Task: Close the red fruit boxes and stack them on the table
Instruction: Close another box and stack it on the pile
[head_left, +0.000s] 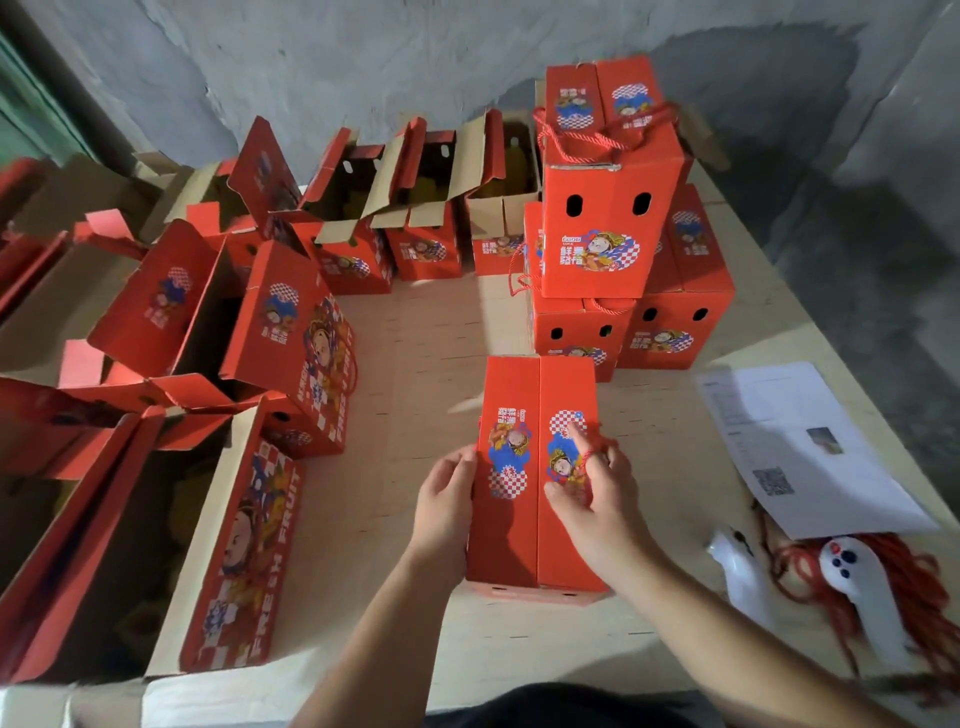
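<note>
Red fruit box (524, 467) between both hands; neighbour (244, 561) lettered "FRESH FRUIT".

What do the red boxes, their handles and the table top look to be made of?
Box under the hands: corrugated cardboard, red printed matte outside; open boxes show raw brown flaps. Handle on the stack: twisted red cord, probably synthetic. Table: pale unfinished wood or plywood, judging by faint grain and seams.
</note>
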